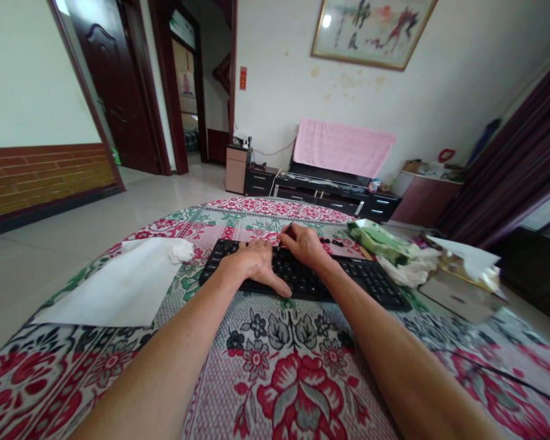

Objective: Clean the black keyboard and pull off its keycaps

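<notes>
A black keyboard (366, 278) lies across the flowered tablecloth in front of me. My left hand (259, 266) rests flat on its left part, thumb spread toward the front edge, and hides many keys. Near the keyboard's back edge, my right hand (302, 244) is closed in a pinch. A small dark, thin thing shows at its fingertips, too little of it visible to name. Just behind the keyboard, to the right of that hand, sit a few small black pieces (337, 243) that look like loose keycaps.
White paper (114, 284) with a crumpled tissue (182, 251) lies at left. On the right are a green tissue pack (380, 238), crumpled plastic (410, 269) and a flat grey-brown object (458, 296). A black cable (508, 376) crosses the tablecloth (302, 379) at lower right.
</notes>
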